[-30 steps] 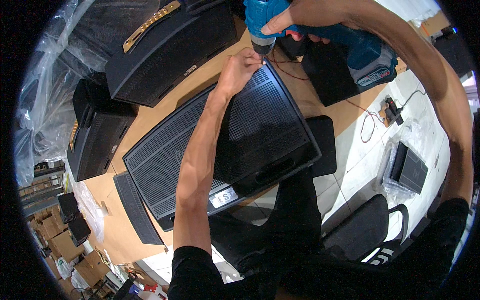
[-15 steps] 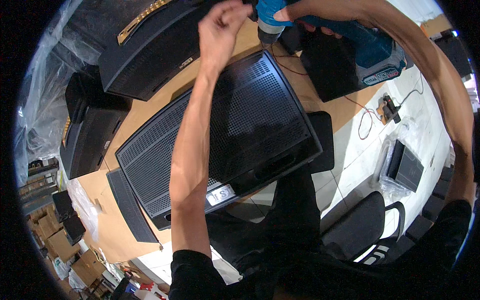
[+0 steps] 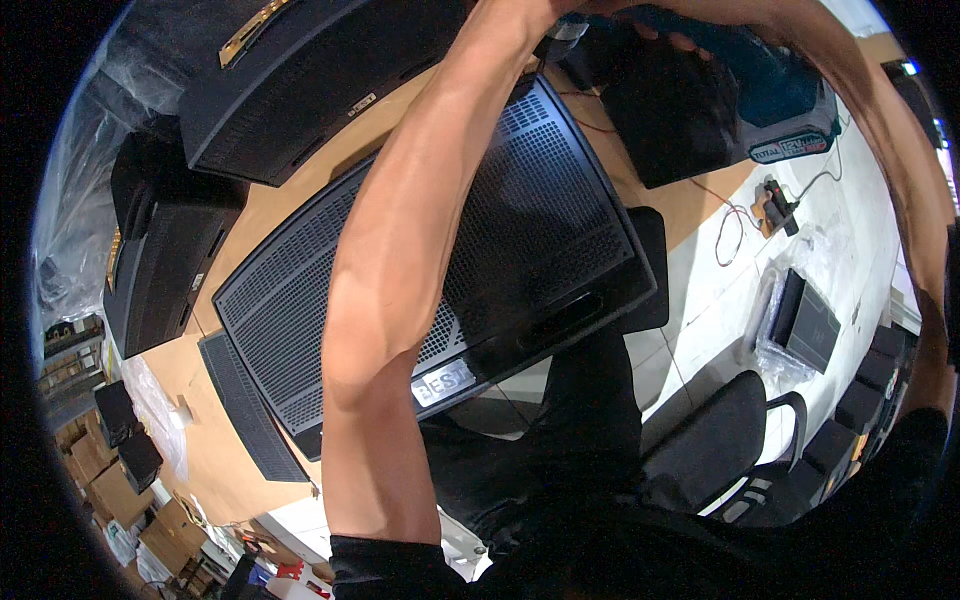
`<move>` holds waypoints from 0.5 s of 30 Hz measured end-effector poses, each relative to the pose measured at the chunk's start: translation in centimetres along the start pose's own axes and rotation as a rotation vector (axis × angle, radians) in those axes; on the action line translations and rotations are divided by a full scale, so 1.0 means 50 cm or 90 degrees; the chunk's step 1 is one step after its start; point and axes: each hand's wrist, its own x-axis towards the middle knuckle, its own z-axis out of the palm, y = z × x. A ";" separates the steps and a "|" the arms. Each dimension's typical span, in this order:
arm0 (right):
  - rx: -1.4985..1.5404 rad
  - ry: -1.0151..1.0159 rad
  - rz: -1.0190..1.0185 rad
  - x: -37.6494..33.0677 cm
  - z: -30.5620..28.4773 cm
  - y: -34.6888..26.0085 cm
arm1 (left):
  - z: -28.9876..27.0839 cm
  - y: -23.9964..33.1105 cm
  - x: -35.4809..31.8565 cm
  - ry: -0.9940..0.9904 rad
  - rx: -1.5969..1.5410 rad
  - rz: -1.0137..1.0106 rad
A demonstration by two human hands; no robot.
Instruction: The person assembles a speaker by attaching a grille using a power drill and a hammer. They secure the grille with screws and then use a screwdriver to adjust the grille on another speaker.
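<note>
My right hand (image 3: pixel 678 40) grips a blue-green cordless drill (image 3: pixel 765 65) at the top of the view. Its battery end hangs to the right, and the chuck end is mostly covered by my arms. Close to that chuck end is my left hand (image 3: pixel 532 10), cut off by the upper edge with its fingers hidden. Under my left forearm lies a large black speaker cabinet (image 3: pixel 540 230), its perforated metal grille facing up. A silver badge sits on its near edge.
Other black speakers (image 3: pixel 310 95) stand along the left on the wooden table (image 3: pixel 190 385). A black box (image 3: pixel 670 110) is at the far right, beside a red cable (image 3: pixel 730 240). An office chair (image 3: pixel 710 440) and a plastic-wrapped black item (image 3: pixel 800 320) are on the right.
My left arm has swung up and right, taking its hand to the upper edge. The drill has shifted up and right in view, still in my right hand.
</note>
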 end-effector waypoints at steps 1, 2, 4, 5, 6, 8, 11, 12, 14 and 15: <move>0.034 -0.030 -0.039 0.033 0.028 -0.025 | -0.048 -0.016 -0.009 0.022 0.058 0.006; 0.069 -0.064 -0.079 0.066 0.059 -0.050 | -0.101 -0.031 -0.021 0.023 0.118 0.009; 0.054 -0.037 -0.041 0.043 0.044 -0.046 | -0.077 -0.028 -0.014 0.025 0.066 0.041; 0.048 -0.031 -0.024 0.035 0.039 -0.045 | -0.067 -0.026 -0.013 0.024 0.056 0.040; 0.044 -0.035 -0.007 0.030 0.033 -0.042 | -0.058 -0.023 -0.013 0.023 0.047 0.038; 0.055 -0.028 -0.004 0.029 0.033 -0.034 | -0.053 -0.022 -0.013 0.016 0.053 0.039; 0.052 -0.033 -0.018 0.035 0.046 -0.034 | -0.065 -0.028 -0.016 0.017 0.065 0.060; 0.050 -0.032 -0.019 0.034 0.048 -0.033 | -0.066 -0.032 -0.016 0.020 0.063 0.075; 0.045 -0.030 -0.012 0.031 0.048 -0.029 | -0.059 -0.035 -0.015 0.022 0.051 0.094; 0.039 -0.026 -0.003 0.027 0.045 -0.026 | -0.052 -0.035 -0.014 0.022 0.041 0.097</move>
